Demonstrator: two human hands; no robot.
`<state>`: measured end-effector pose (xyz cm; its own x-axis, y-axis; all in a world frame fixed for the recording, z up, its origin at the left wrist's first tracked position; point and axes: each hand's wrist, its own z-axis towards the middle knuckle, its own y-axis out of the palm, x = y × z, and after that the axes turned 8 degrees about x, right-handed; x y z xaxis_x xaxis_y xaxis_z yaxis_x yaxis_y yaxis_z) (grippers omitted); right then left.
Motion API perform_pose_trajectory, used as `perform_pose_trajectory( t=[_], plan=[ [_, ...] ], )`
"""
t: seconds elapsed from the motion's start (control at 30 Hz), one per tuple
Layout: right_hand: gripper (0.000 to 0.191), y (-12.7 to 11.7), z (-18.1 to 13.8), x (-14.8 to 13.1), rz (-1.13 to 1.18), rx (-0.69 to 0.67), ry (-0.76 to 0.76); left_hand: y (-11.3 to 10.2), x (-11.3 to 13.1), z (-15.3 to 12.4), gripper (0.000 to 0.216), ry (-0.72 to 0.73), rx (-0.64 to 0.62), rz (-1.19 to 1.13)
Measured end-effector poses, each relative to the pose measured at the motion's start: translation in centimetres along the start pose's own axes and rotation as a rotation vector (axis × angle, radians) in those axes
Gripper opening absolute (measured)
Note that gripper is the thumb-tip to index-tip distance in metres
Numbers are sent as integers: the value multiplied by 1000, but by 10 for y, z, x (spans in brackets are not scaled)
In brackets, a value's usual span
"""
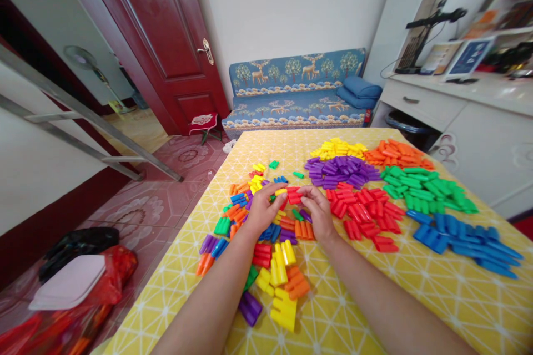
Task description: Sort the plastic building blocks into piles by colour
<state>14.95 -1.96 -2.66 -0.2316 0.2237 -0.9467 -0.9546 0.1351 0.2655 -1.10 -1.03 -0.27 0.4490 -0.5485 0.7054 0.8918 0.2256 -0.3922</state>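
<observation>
Over a mixed heap of coloured plastic pieces, each made of short joined tubes, my two hands are close together. My right hand point(320, 211) is closed, its thumb and finger pinching a red tube piece point(295, 196). Just to the left, my left hand point(263, 208) is closed with a small yellow tube piece point(280, 192) at its fingertips. Below and between the hands lie an orange piece point(303, 229), a red piece point(262, 255) and a yellow piece point(278, 266). My palms are turned away, so part of the grip is hidden.
Sorted piles lie on the right: yellow point(337, 148), purple point(343, 172), orange point(397, 155), green point(428, 188), red point(366, 211) and blue point(462, 241). Beyond the yellow tablecloth point(166, 305) stand a blue sofa point(291, 102) and a white cabinet point(478, 127). A metal ladder point(91, 136) leans at left.
</observation>
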Motion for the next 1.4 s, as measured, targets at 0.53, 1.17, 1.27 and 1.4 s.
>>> perform_pose_trajectory(
  t=[0.53,1.17,1.27,1.4],
  plan=[
    [32,3,3,1,-28,41,63,0,-1,-3,19,-21,84,21],
    [31,0,6,4,29,21,127,2,-3,-4,19,-21,69,16],
    [32,0,6,4,32,35,130,2,-2,-4,19,-20,63,29],
    [33,0,6,3,36,38,132,2,-3,-4,19,-19,65,32]
  ],
)
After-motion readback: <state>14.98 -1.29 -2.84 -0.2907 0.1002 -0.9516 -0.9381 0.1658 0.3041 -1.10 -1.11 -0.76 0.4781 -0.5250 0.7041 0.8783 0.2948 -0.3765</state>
